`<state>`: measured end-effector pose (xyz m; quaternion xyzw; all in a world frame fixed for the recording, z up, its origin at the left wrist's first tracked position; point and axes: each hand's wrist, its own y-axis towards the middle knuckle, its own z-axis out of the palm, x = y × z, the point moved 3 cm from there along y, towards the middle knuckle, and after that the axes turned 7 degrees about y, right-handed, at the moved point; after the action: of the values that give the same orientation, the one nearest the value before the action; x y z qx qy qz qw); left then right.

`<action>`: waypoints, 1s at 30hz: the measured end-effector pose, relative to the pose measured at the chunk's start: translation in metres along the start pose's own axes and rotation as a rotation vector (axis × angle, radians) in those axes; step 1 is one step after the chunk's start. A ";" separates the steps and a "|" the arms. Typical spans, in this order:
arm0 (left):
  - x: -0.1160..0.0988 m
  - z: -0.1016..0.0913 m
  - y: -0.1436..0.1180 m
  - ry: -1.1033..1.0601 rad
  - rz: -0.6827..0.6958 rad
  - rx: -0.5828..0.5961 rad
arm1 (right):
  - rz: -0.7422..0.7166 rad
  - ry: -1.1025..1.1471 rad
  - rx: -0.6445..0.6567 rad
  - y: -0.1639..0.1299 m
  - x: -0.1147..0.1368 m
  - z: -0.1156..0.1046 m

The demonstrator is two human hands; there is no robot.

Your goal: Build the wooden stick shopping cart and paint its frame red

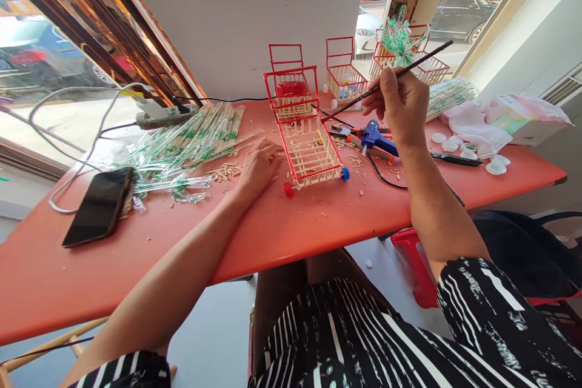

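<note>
My right hand (404, 106) pinches a thin dark paintbrush (425, 57), raised over the table. Its lower end reaches the red top rim of a small shopping cart (313, 154) made of pale wooden sticks. The cart's handle and rim are red, and its front wheels (288, 189) are one red, one blue. Beside the cart's left side, my left hand (259, 163) lies on the table with fingers stretched toward it; whether they touch it I cannot tell. Just behind, a red container (291, 89) shows through the cart's handle.
More stick carts (345, 76) stand at the back. Wrapped chopsticks (195, 133) and a phone (97, 206) lie left. Right are a blue glue gun (375, 138), pliers (343, 131), white caps (450, 144) and a tissue pack (522, 118). Wood scraps litter the red table (282, 236).
</note>
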<state>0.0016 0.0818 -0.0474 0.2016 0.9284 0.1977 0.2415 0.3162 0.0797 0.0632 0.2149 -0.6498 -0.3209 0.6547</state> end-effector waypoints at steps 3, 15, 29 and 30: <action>0.001 0.000 0.000 -0.004 0.002 -0.006 | -0.007 -0.002 -0.033 0.000 0.001 -0.001; 0.002 0.000 0.001 0.007 0.011 -0.001 | 0.050 -0.034 -0.068 0.002 -0.004 -0.004; -0.001 -0.001 0.001 0.007 0.002 0.015 | 0.024 -0.122 -0.066 -0.003 -0.005 0.001; -0.001 -0.001 0.001 0.007 0.000 0.016 | 0.023 -0.122 -0.070 -0.002 -0.006 0.001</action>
<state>0.0016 0.0818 -0.0456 0.2027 0.9308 0.1909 0.2368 0.3156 0.0820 0.0576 0.1645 -0.6792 -0.3484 0.6247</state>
